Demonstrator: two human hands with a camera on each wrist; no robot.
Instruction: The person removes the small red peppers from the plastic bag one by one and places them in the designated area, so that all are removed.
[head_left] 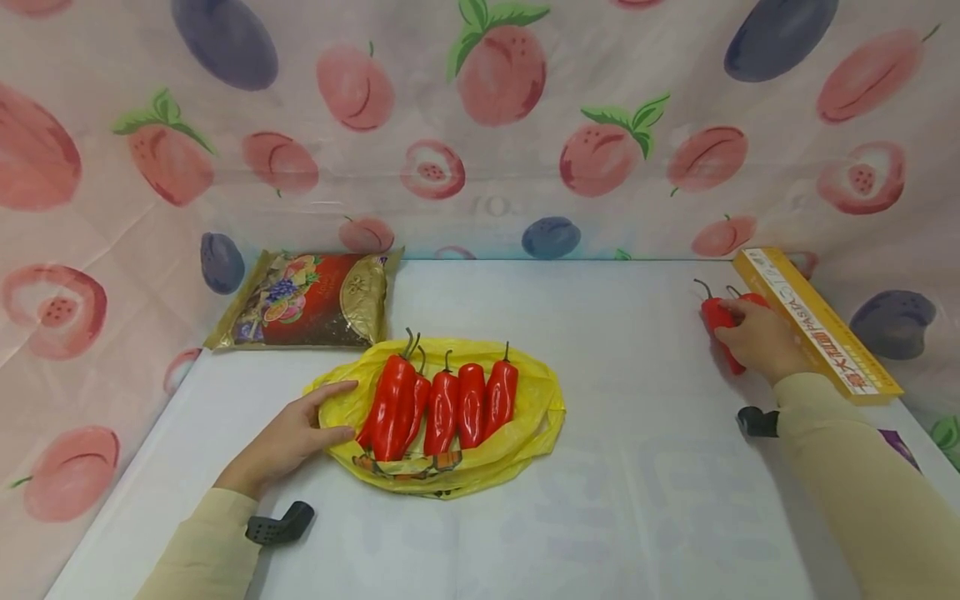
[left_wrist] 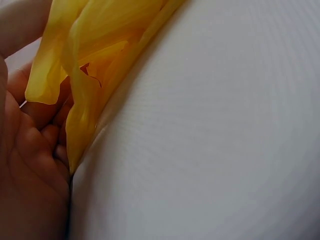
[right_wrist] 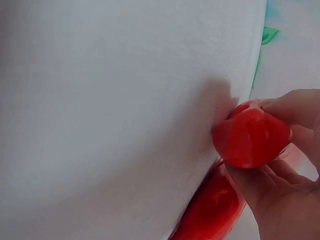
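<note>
Left grip [head_left: 292,437], a bare hand out of a beige sleeve [head_left: 198,550], holds the left rim of a crumpled yellow plastic bag [head_left: 536,408]; thumb and forefinger stand apart over the edge, other fingers curled under the film. Black perforated wrist mount [head_left: 277,527] at the cuff.

Behind that hand: gold-and-dark-red glossy pouch [head_left: 330,300], fruit printed on its face, lying flat at the back left of the white-covered bench [head_left: 637,500], just behind the yellow bag.

Yellow bag sits left of centre, mouth spread. Inside, at least five glossy red peppers [head_left: 442,412], side by side, most with dark stems pointing to the back; leftmost ones overlap, so no sure count.

Far right: right grip [head_left: 768,342] pinches a single glossy red pepper [right_wrist: 250,140] between thumb and fingers, well apart from the bag. A second red pepper [right_wrist: 210,207] just beside it, partly hidden by the hand in the head view. Contact between held pepper and bench: cannot tell.

Right of these, a long yellow-and-white pasta box [head_left: 817,321], set at a slant. Purple patterned item [head_left: 900,448] peeks from behind the right sleeve; mostly hidden.
</note>
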